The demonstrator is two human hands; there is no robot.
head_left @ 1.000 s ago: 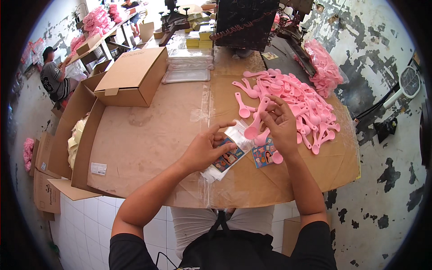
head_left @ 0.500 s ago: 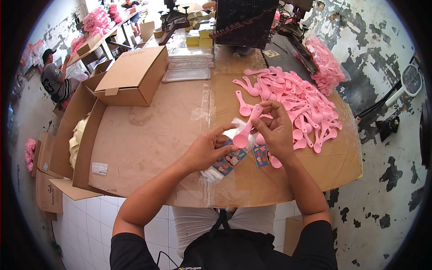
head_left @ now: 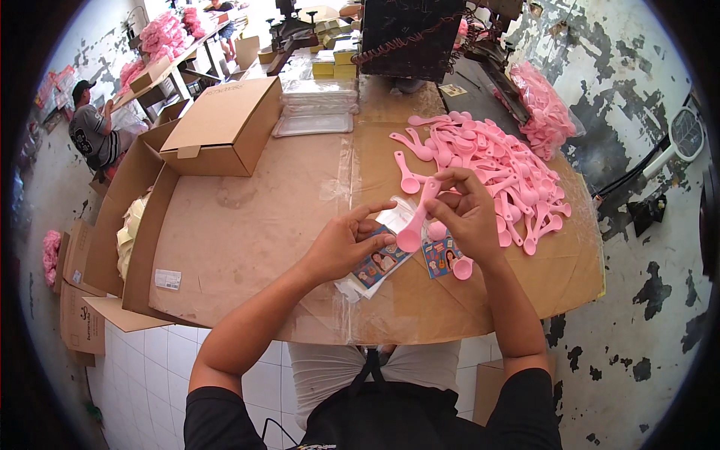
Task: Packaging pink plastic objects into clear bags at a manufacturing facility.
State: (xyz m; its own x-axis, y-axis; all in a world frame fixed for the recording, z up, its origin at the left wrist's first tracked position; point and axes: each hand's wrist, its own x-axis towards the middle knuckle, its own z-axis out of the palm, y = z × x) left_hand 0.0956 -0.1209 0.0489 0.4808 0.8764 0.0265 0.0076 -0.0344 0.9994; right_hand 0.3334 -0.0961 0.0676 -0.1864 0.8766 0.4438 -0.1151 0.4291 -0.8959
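My right hand (head_left: 469,217) pinches a pink plastic measuring spoon (head_left: 411,234) by its handle, bowl end downward, above the worktable. My left hand (head_left: 346,241) is just left of that spoon, thumb and index finger spread apart with nothing seen between them; its other fingers are curled. Below lies a blue printed card (head_left: 379,264) on clear plastic bags (head_left: 363,289), partly covered by my left hand. A second printed card (head_left: 436,262) lies under my right hand, beside another pink spoon (head_left: 463,268). A large heap of pink measuring spoons (head_left: 480,154) spreads beyond my right hand.
A closed cardboard box (head_left: 217,124) stands at the far left beside stacked clear plastic packs (head_left: 315,112). An open carton (head_left: 146,255) borders the table's left side. A dark machine (head_left: 409,37) stands at the back, a bag of pink pieces (head_left: 544,109) right of it. Another person (head_left: 94,131) sits far left.
The held spoon has shifted slightly right and down with my right hand. My left thumb and index finger have spread wider and moved away from the spoon.
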